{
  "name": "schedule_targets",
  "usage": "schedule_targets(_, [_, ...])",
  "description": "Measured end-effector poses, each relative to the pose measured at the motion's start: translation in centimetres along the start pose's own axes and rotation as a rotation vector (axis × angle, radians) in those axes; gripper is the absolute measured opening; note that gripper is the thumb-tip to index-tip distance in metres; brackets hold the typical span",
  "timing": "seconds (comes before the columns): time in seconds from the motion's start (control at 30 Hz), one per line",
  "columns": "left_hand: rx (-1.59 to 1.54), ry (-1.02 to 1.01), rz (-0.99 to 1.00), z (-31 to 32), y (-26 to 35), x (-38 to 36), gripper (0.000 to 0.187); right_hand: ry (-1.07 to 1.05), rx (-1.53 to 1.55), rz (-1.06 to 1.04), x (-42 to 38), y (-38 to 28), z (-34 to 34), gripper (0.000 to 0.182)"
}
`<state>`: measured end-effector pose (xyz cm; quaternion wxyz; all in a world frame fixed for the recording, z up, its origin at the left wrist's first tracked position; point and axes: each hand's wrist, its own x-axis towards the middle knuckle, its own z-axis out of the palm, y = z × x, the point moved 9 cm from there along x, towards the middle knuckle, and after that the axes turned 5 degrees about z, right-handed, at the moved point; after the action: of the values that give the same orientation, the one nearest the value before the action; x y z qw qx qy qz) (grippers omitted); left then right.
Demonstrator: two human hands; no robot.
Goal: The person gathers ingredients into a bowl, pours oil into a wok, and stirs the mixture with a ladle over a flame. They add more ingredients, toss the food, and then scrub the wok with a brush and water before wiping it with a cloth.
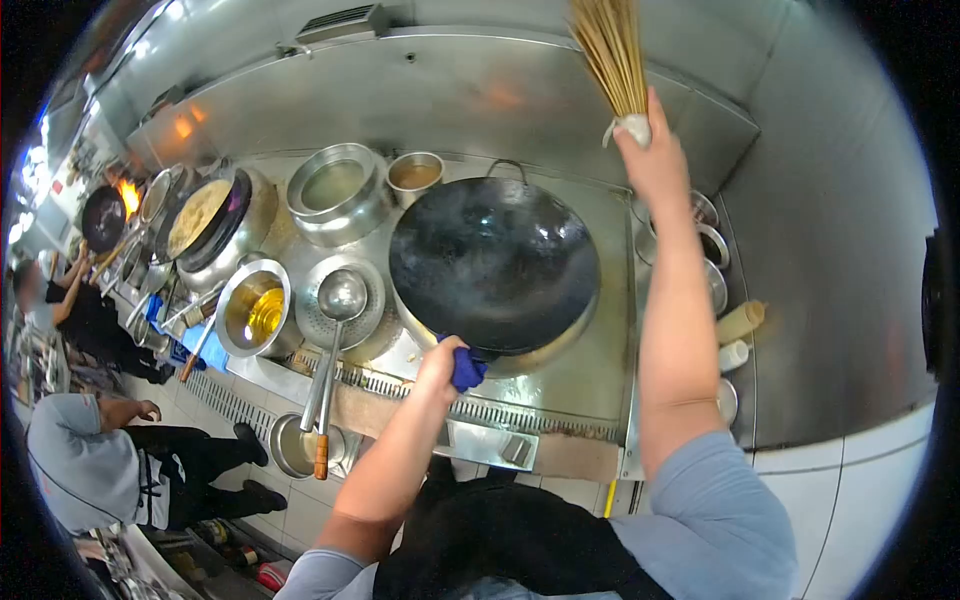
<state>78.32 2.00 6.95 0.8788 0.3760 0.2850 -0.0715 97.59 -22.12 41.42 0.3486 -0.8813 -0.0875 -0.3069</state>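
Observation:
A large black wok (490, 260) rests on the stove in front of me, a faint haze inside it. My left hand (437, 368) is closed around a dark blue cloth (468, 369) at the wok's near edge, where the cloth hides the grip beneath. Raised at the upper right, my right hand (654, 158) grips the white-bound end of a bamboo brush (612, 55), its bristles pointing up and away from the wok. Left of the wok, a ladle (342, 296) lies on a perforated strainer (368, 325).
A bowl of yellow oil (254, 308), a large pot (338, 195) and a smaller pot (415, 175) stand to the left. Squeeze bottles (740, 322) line the right side. One person (90, 460) stands at lower left; another (75, 310) works farther back near a flame (128, 196).

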Motion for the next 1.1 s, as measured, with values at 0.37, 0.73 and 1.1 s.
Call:
schedule_targets(0.37, [0.073, -0.039, -0.196, -0.1, -1.7, -0.4, 0.020, -0.655, 0.075, 0.614, -13.9, 8.4, 26.5, 0.049])
schedule_targets(0.73, [0.143, -0.047, -0.191, -0.1, -1.0, -0.3, 0.015, -0.738, -0.841, 0.158, -4.7, 11.4, 18.8, 0.036])
schedule_targets(1.1, [0.104, -0.110, -0.184, -0.2, -1.6, 0.7, 0.014, -1.483, -0.537, -0.087, -17.4, 9.8, 19.6, 0.061])
